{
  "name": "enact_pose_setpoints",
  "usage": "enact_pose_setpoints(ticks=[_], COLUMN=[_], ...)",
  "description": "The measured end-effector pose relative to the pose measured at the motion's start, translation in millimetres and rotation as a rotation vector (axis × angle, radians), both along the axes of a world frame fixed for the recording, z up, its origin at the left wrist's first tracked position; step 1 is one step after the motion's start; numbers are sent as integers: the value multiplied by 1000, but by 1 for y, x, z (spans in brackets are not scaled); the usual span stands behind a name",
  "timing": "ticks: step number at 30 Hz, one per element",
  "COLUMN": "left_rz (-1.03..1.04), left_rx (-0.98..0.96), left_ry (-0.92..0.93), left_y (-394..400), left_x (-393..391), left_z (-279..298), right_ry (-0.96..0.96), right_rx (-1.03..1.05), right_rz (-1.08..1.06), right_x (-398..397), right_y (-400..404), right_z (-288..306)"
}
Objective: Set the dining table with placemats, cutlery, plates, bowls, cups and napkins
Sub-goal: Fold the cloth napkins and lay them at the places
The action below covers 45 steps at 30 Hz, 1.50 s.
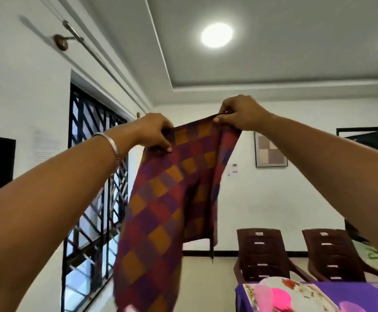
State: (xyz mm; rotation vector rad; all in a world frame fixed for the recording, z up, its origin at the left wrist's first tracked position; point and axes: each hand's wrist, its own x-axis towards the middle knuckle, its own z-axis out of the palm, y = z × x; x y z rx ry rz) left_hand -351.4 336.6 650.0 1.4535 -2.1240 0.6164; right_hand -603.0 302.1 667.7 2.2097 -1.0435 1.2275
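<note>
- A checked woven cloth (161, 199), in squares of maroon, purple and orange, is held up in the middle of the frame and hangs in soft folds down to the bottom edge.
- Its upper left corner is pinched by the left hand (154, 134), with the fingers curled over the hem and the thumb pressed against the cloth; a thin silver-coloured bangle (113, 145) is worn on that wrist.
- The upper right corner is pinched by the right hand (239, 113), fingertips pressed together on the bunched edge.
- At the lower right, a table corner covered in purple cloth (345, 291) is seen, with a floral-printed placemat (309, 296) on it; pink and pale rounded items lie there, too blurred to identify.
- Behind the table, two dark brown moulded plastic chairs (264, 255) with slotted backs are set side by side.
- Along the left of the frame, a window with a black diagonal metal grille (93, 176) is set in the white wall, with a metal curtain rod (89, 48) mounted above it.
- On the far wall, right of centre, a framed picture of pale squares (270, 150) is hung.
- At the upper centre, a round ceiling light (216, 34) is lit in the smooth recessed ceiling.
</note>
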Motion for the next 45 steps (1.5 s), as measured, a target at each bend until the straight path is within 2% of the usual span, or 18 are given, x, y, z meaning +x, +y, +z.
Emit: enact_pose_setpoints(ticks=[5, 8, 15, 18, 22, 27, 29, 31, 33, 34, 35, 37, 40, 45], left_rz=[96, 120, 94, 23, -188, -554, -625, -417, -65, 19, 40, 8, -32, -141], left_rx=[161, 194, 291, 294, 310, 465, 500, 398, 235, 187, 176, 168, 162, 166], left_ry=[118, 205, 541, 754, 1066, 1269, 1335, 1310, 1134, 1063, 1037, 1020, 935, 842], left_y=[-26, -35, -46, -47, -51, -53, -56, -67, -77, -82, -87, -93, -97, -102], left_x=[83, 120, 161, 177, 182, 178, 174, 165, 148, 137, 123, 95, 60, 15], left_z=[-38, -60, -81, -88, -92, -97, -98, -97, -96, -97, -96, -93, -88, -85], right_ry=[-114, -134, -219, -333, -439, -609, -649, -663, -551, -486, -441, -407, -353, -419], right_rx=[109, 212, 438, 566, 767, 939, 952, 917, 727, 613, 533, 541, 789, 1152], right_rz=[-62, -95, -103, -3, 190, 579, 663, 536, 135, -27, -93, -24, 121, 453], right_x=[-15, -21, -34, -46, -66, -80, -84, -86, -81, -73, -61, -39, -12, 22], right_y=[-33, -54, -84, -92, -100, -102, -101, -107, -120, -125, -127, -126, -117, -86], right_z=[-22, -45, -76, -79, -82, -82, -84, -87, -89, -89, -87, -84, -75, -73])
